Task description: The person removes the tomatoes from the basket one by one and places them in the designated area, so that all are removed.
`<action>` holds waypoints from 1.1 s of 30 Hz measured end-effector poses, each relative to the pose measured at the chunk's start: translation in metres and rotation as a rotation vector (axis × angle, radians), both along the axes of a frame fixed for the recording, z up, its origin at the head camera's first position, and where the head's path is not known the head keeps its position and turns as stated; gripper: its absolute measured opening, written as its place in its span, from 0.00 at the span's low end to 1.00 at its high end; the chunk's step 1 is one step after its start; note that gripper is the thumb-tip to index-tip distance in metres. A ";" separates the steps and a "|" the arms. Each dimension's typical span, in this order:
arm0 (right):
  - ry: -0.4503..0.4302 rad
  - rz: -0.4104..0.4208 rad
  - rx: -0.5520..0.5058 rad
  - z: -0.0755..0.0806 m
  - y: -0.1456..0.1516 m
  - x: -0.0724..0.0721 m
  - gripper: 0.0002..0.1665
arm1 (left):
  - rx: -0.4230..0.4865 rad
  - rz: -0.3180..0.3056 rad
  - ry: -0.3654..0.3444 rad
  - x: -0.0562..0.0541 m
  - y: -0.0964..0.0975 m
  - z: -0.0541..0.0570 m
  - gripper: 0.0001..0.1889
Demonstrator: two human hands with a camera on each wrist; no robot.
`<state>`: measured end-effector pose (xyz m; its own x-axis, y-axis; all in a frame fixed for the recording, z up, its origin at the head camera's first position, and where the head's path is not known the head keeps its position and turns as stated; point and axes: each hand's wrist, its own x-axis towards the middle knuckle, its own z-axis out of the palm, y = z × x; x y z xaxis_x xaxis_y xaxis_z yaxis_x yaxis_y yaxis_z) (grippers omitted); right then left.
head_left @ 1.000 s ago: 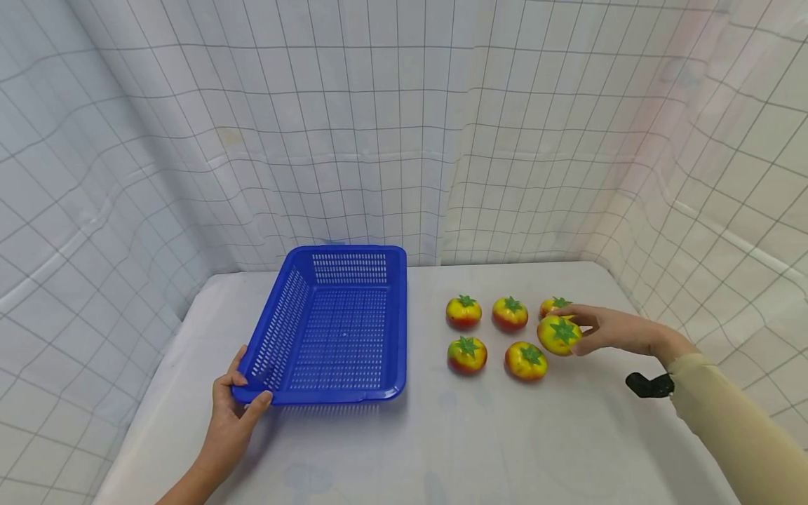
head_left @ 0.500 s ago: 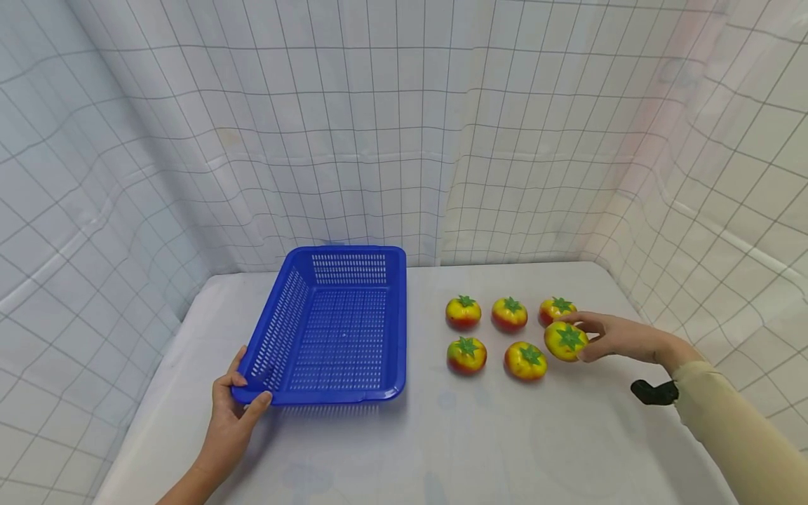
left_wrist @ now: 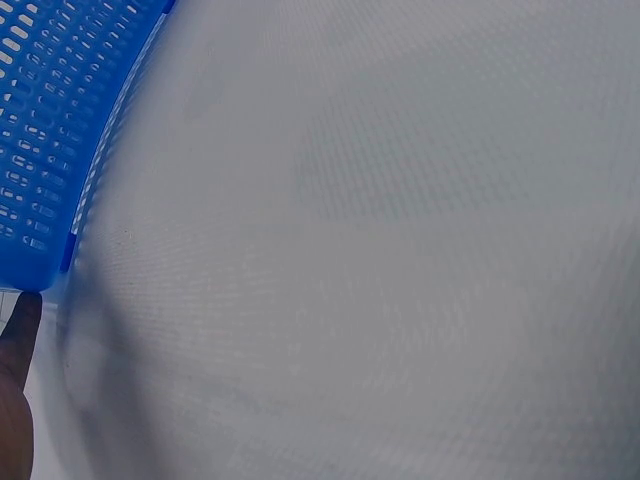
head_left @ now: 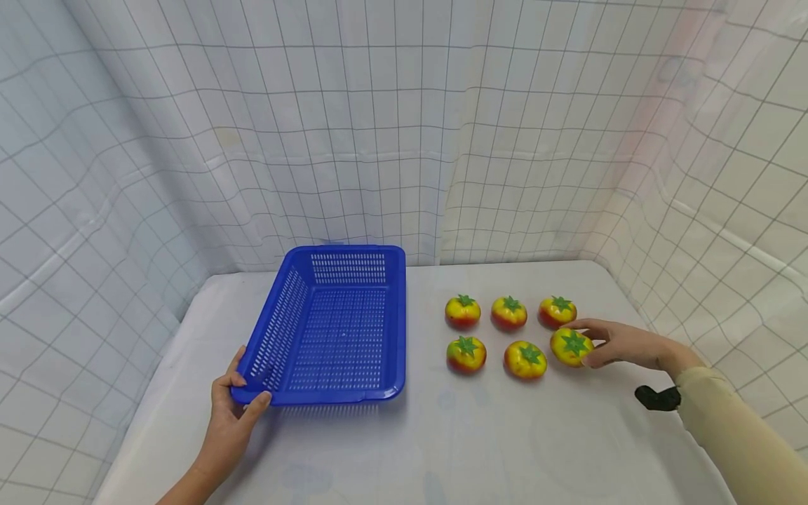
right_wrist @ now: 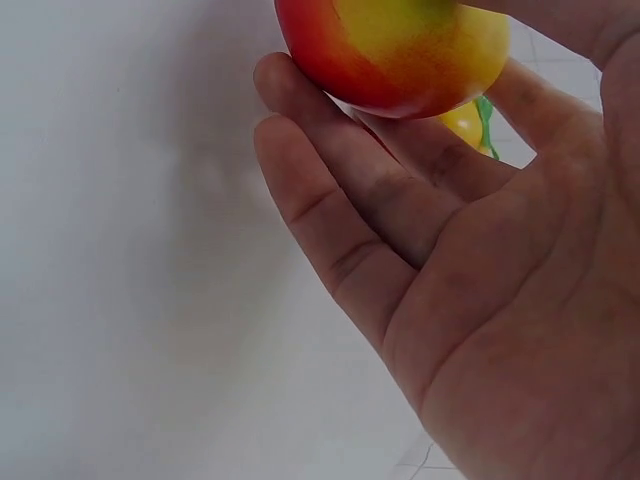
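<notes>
In the head view my right hand (head_left: 621, 345) pinches a yellow-and-red tomato (head_left: 571, 347) with a green star-shaped top, at the near right of the group. The right wrist view shows the same tomato (right_wrist: 400, 50) between thumb and fingers, its red underside facing the camera. Five others, several tomatoes (head_left: 463, 312) in all, sit beside and behind it in two rows. On the left, my left hand (head_left: 230, 421) grips the near left corner of a blue slotted plastic basket (head_left: 398, 330), which holds nothing. In the left wrist view a fingertip touches the basket's corner (left_wrist: 30, 270).
A white table (head_left: 442, 435) lies under everything. White grid-patterned curtains (head_left: 404, 140) hang round its back and both sides. A strip of table separates the basket from the tomatoes.
My right hand has moved a little to the right and nearer with the tomato, uncovering the tomato behind it. The left hand and the basket stay in place.
</notes>
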<state>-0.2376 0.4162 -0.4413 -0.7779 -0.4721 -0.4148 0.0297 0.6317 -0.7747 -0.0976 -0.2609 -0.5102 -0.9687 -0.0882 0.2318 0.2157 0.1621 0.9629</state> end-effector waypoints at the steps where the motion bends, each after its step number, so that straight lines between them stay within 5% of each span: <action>1: -0.003 -0.001 -0.002 -0.001 0.001 0.000 0.46 | 0.002 -0.001 -0.001 0.000 0.000 0.000 0.20; 16: -0.043 -0.034 -0.034 -0.016 0.008 0.004 0.46 | 0.000 -0.005 -0.007 -0.001 0.000 0.001 0.19; 33: -0.037 -0.031 -0.003 -0.016 0.005 0.005 0.44 | -0.001 0.001 -0.019 -0.001 0.001 0.001 0.20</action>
